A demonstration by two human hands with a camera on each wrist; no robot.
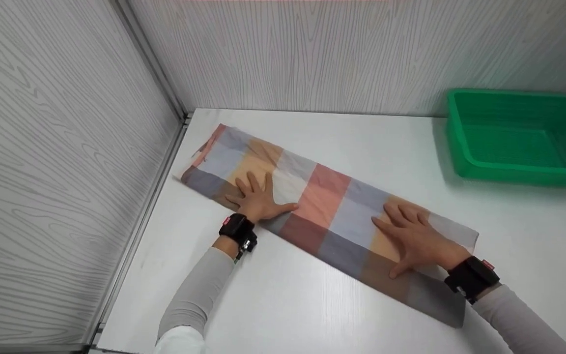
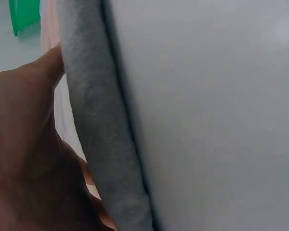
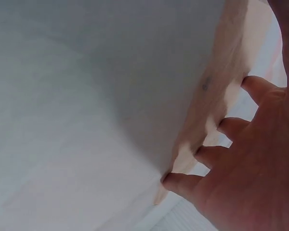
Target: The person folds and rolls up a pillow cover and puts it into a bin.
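Note:
A checked cloth (image 1: 327, 206), folded into a long strip of grey, orange, red and brown squares, lies slantwise across the white table (image 1: 312, 305). My left hand (image 1: 259, 199) presses flat on the cloth's left part, fingers spread. My right hand (image 1: 413, 238) presses flat on its right part. In the left wrist view the left hand (image 2: 24, 144) lies beside the cloth's grey folded edge (image 2: 96, 134). In the right wrist view the right hand's fingertips (image 3: 180, 182) rest on the pale cloth (image 3: 216, 101).
A green plastic basket (image 1: 523, 135) stands at the back right of the table, a corner of the basket (image 2: 24, 12) showing in the left wrist view. Grey wood-grain walls (image 1: 57, 147) close off the left and back sides.

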